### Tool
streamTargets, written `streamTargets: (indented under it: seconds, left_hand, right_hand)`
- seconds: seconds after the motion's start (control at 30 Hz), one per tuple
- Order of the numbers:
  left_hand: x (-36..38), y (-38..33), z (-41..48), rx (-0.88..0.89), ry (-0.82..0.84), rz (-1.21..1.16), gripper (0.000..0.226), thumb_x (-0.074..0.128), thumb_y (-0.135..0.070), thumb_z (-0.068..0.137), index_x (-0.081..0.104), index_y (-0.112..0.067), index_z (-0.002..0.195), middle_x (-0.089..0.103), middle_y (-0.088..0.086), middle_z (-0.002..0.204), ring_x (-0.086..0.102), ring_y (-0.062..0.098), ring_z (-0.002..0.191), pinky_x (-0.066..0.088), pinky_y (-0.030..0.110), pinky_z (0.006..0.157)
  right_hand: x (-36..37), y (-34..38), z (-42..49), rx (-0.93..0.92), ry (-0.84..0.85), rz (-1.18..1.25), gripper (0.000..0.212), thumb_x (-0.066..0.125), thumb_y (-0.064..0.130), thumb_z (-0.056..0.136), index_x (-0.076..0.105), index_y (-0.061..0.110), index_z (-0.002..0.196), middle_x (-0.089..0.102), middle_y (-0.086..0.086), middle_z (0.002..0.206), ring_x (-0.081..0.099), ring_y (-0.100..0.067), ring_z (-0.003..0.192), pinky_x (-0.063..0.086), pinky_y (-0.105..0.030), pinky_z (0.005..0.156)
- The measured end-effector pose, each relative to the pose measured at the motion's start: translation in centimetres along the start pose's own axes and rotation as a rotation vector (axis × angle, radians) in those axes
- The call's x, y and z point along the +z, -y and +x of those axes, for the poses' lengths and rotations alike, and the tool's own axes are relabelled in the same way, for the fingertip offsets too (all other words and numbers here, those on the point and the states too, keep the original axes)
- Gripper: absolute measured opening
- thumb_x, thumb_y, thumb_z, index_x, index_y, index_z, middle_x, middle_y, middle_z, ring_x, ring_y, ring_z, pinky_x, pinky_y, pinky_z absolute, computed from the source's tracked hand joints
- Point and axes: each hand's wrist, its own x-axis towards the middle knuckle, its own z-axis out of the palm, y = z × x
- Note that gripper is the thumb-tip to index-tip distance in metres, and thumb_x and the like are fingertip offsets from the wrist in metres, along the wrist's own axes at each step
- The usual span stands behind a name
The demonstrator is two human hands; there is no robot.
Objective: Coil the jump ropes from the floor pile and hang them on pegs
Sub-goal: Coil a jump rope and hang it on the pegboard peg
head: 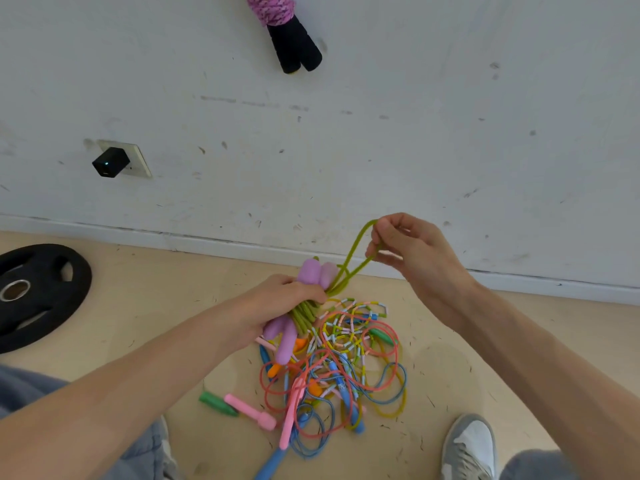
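I see the tan floor [485, 341], with a black weight plate [38, 296] at its left edge near the wall. The tangled rope pile [332, 368] lies by the floor's far edge. Up the wall hangs a coiled pink rope [277, 12]. My left hand [277, 299] clamps the green rope [304, 315] and its purple handles [317, 273] above the pile. My right hand [412, 251] pinches its loose loop.

A home gym corner – weight plate [34, 296] on floor, scuffed wall [381, 133]
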Motion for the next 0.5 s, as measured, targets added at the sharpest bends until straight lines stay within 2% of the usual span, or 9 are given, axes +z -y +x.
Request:
streamTargets:
  seconds: [0.1, 0.17, 0.2, 0.27, 0.33, 0.4, 0.47, 0.5]
  left_hand:
    - [-0.3, 0.5, 0.6, 0.002, -0.098, -0.003, 0.015, 0.073, -0.026, 0.086, 0.071, -0.012, 0.082, 0.058, -0.002, 0.04, 0.048, 0.006, 0.031, 0.034, 0.012, 0.036]
    - [-0.7, 0.9, 1.1, 0.066, -0.166, -0.013, 0.011, 0.079, -0.026, 0.082, 0.077, -0.018, 0.089, 0.065, -0.008, 0.052, 0.057, 0.004, 0.043, 0.042, 0.014, 0.046]
    - [-1.0, 1.0, 1.2, 0.096, -0.174, -0.006, 0.013, 0.082, -0.027, 0.079, 0.078, -0.023, 0.091, 0.068, -0.009, 0.059, 0.059, 0.005, 0.048, 0.043, 0.016, 0.05]
    - [-1.4, 1.2, 1.2, 0.119, -0.14, 0.045, 0.014, 0.084, -0.028, 0.075, 0.079, -0.026, 0.088, 0.067, -0.006, 0.063, 0.054, 0.015, 0.05, 0.039, 0.019, 0.048]
    - [-1.8, 1.2, 1.1, 0.121, -0.107, 0.104, 0.021, 0.081, -0.033, 0.069, 0.078, -0.023, 0.087, 0.062, -0.002, 0.061, 0.045, 0.021, 0.052, 0.033, 0.021, 0.044]
    - [-1.9, 1.2, 1.0, 0.121, -0.095, 0.098, 0.03, 0.077, -0.035, 0.065, 0.075, -0.017, 0.09, 0.059, -0.006, 0.056, 0.049, 0.017, 0.046, 0.033, 0.021, 0.042]
    - [-2.0, 1.2, 1.0, 0.125, -0.07, 0.069, 0.033, 0.075, -0.033, 0.067, 0.073, -0.013, 0.093, 0.058, -0.007, 0.053, 0.052, 0.012, 0.044, 0.034, 0.023, 0.042]
    - [-1.9, 1.2, 1.0, 0.126, -0.053, 0.044, 0.032, 0.075, -0.032, 0.068, 0.073, -0.011, 0.092, 0.057, -0.004, 0.055, 0.052, 0.015, 0.045, 0.034, 0.025, 0.042]
  right_hand:
    - [1.1, -0.8, -0.4, 0.063, 0.087, 0.001, 0.016, 0.057, 0.018, 0.106, 0.063, 0.006, 0.097, 0.054, -0.004, 0.078, 0.057, -0.024, 0.08, 0.06, -0.034, 0.087]
    - [1.2, -0.8, -0.6, 0.086, 0.171, -0.082, 0.014, 0.065, 0.019, 0.102, 0.068, 0.006, 0.099, 0.059, 0.004, 0.068, 0.063, -0.02, 0.074, 0.058, -0.032, 0.091]
    - [1.0, -0.6, -0.6, 0.097, 0.186, -0.137, 0.013, 0.068, 0.02, 0.1, 0.071, 0.007, 0.102, 0.062, 0.007, 0.064, 0.068, -0.019, 0.074, 0.058, -0.027, 0.088]
    - [0.5, -0.3, -0.5, 0.121, 0.136, -0.232, 0.015, 0.072, 0.021, 0.097, 0.076, 0.01, 0.107, 0.064, 0.004, 0.061, 0.076, -0.019, 0.075, 0.058, -0.021, 0.079]
    - [-0.1, -0.3, -0.1, 0.118, 0.033, -0.326, 0.012, 0.073, 0.021, 0.097, 0.078, 0.014, 0.104, 0.068, -0.005, 0.063, 0.078, -0.022, 0.075, 0.059, -0.023, 0.078]
    - [-0.7, -0.5, 0.0, 0.11, -0.029, -0.407, 0.009, 0.072, 0.022, 0.096, 0.078, 0.017, 0.099, 0.075, -0.008, 0.069, 0.077, -0.023, 0.075, 0.059, -0.026, 0.08]
    - [-1.0, -0.8, 0.0, 0.145, 0.008, -0.298, 0.012, 0.074, 0.021, 0.096, 0.078, 0.011, 0.101, 0.078, -0.013, 0.08, 0.078, -0.022, 0.077, 0.062, -0.025, 0.075]
    - [-0.9, -0.9, -0.1, 0.185, 0.044, -0.172, 0.016, 0.075, 0.021, 0.095, 0.079, 0.007, 0.103, 0.078, -0.014, 0.087, 0.078, -0.022, 0.08, 0.062, -0.026, 0.074]
